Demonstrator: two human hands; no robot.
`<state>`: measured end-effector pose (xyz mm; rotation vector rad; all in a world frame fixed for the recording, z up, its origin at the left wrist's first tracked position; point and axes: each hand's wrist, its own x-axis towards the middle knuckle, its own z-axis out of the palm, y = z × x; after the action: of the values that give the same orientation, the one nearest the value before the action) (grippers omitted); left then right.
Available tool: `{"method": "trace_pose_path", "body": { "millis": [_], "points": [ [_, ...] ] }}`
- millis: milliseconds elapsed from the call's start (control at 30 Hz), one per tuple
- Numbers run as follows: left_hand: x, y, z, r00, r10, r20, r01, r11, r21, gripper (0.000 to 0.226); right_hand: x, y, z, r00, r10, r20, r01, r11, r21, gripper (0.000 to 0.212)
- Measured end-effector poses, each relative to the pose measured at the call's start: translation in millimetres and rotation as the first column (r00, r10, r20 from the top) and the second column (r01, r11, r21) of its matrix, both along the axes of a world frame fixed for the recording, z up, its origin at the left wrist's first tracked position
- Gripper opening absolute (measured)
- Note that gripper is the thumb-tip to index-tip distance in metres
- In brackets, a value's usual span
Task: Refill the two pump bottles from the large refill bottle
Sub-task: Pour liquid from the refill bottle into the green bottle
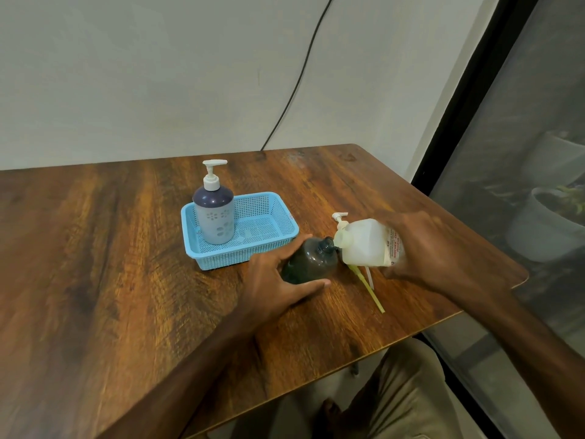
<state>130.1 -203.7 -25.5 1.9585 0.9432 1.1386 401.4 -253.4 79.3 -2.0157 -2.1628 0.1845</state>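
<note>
Head view puts the risk at the necks. The large refill bottle (pixel 364 245) is tipped on its side with its mouth against the narrow open neck of the dark pump bottle (pixel 311 259). If either one drifts, liquid will run down onto the surface (pixel 126 248). The dark bottle leans toward the refill bottle, so it could slip or overfill unnoticed; through the blur I cannot tell whether liquid is flowing at all. The loose pump head (pixel 340 218) and its tube lie just behind and under the refill bottle, where a spill would reach them.

Your left grip (pixel 278 280) wraps the dark bottle's body, thumb toward you and fingers round the far side. Your right grip (pixel 424 248) clasps the refill bottle's base end from above, wrist turned to pour. The second pump bottle (pixel 213 217) stands capped in the blue basket (pixel 286 213), untouched.
</note>
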Motion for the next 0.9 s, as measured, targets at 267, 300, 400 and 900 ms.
{"method": "trace_pose_path", "body": {
  "millis": [267, 300, 400, 900],
  "points": [
    [0.7, -1.9, 0.9, 1.000, 0.005, 0.005, -0.005, 1.000, 0.002, 0.089, -2.3, -1.8, -1.8, 0.997, -0.037, -0.063, 0.037, 0.999, -0.006, 0.078],
    [0.8, -2.3, 1.3, 1.000, 0.005, 0.009, -0.005, 1.000, 0.002, 0.089, -7.6, -5.2, 3.7, 0.998, -0.026, -0.057, 0.026, 1.000, 0.007, 0.078],
    [1.4, -3.0, 1.9, 1.000, 0.002, 0.014, -0.002, 1.000, 0.001, 0.088, -21.1, -15.2, 22.9, 0.996, 0.053, 0.077, -0.061, 0.993, 0.105, 0.071],
    [1.4, -2.8, -2.8, 1.000, -0.017, 0.009, 0.017, 1.000, -0.004, 0.088, -3.6, -1.7, 4.5, 0.999, 0.000, -0.053, 0.000, 1.000, -0.003, 0.075]
  ]
}}
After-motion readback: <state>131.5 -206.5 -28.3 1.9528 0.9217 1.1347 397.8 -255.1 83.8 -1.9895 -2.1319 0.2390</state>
